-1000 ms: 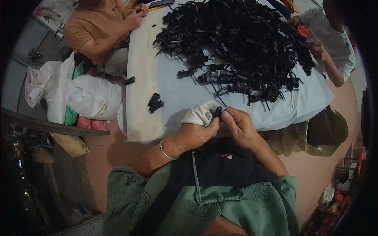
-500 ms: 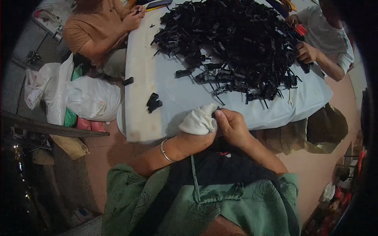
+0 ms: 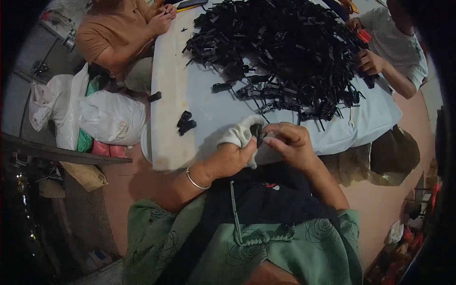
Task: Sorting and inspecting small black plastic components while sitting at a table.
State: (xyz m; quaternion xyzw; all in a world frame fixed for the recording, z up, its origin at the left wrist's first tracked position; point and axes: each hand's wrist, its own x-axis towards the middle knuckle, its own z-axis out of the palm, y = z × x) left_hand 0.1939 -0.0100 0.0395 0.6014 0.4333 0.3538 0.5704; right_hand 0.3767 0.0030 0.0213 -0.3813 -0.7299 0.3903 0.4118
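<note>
My left hand is closed around a white cloth, with a small black plastic part resting in the cloth. From the right, the fingers of my right hand pinch at that same black part. Both hands are held over the near edge of the table. Beyond them spreads a large heap of black plastic parts. A pair of black pieces lies apart on the table, left of my hands, and a lone black piece sits at the left edge.
A person in a brown shirt is at the far left, hands together. Another in a light shirt reaches into the heap at right, near something red. A wrench lies right. White bags stand left of the table.
My left hand has turned and the cloth has opened, so the black part now shows. My right hand has risen slightly, its fingers now on that part.
</note>
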